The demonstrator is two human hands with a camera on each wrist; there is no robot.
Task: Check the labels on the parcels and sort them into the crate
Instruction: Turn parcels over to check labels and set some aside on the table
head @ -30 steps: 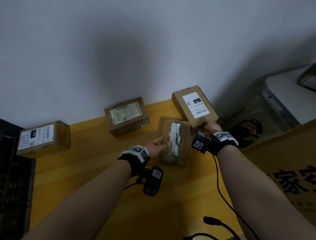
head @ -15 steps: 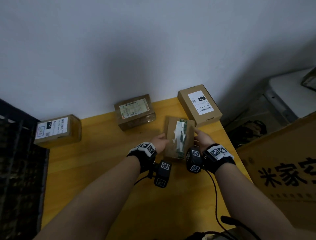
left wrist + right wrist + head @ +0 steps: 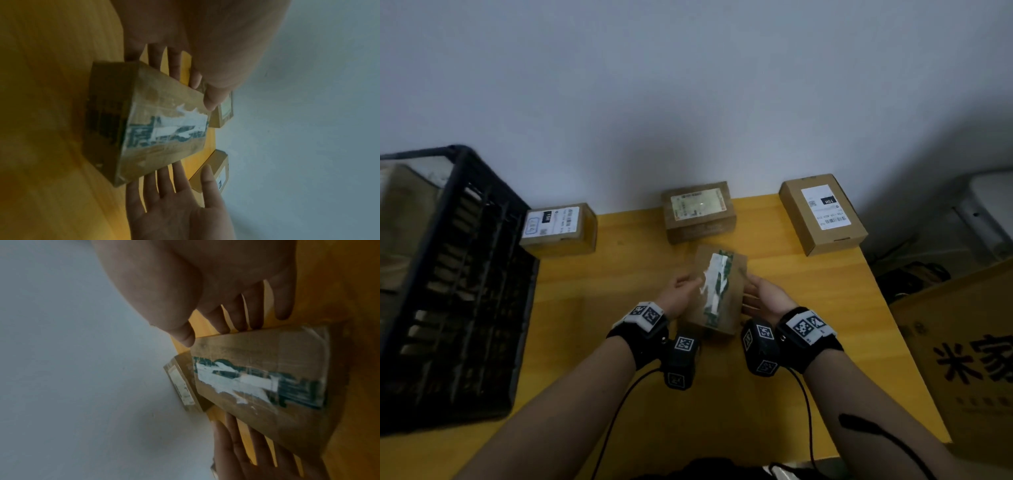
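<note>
Far left of the head view: a black slatted crate [image 3: 458, 274] is seen, tilted in frame, with brown cardboard visible through its slats. Just right of the crate, at the back edge of the yellow table [image 3: 592, 308], a parcel with a white label [image 3: 558, 224] is set against the grey wall [image 3: 688, 85].

Centre, upper table edge: a second parcel with a pale greenish label [image 3: 698, 210] is set against the wall.

Just below it, frame centre: a parcel with a torn white-and-green label [image 3: 717, 291] is held between both hands, torn face up and lifted slightly off the table at its near end. The left hand [image 3: 679, 294] is laid along its left side; in the left wrist view the fingers [image 3: 174, 65] are extended under and along the parcel, thumb on the top edge. The right hand [image 3: 763, 296] is placed at its right side, fingers [image 3: 236, 316] straight and spread beneath the box edge, thumb near the upper corner. Neither hand is clenched; the parcel is cradled with flat fingers, not pinched. Marker-tagged wrist bands are worn on both wrists.

Upper right of the table: a third resting parcel [image 3: 822, 212] with a white barcode label is seen near the table corner.

Far right edge: a large cardboard box with dark printed characters [image 3: 969, 359] is partly in frame.
</note>
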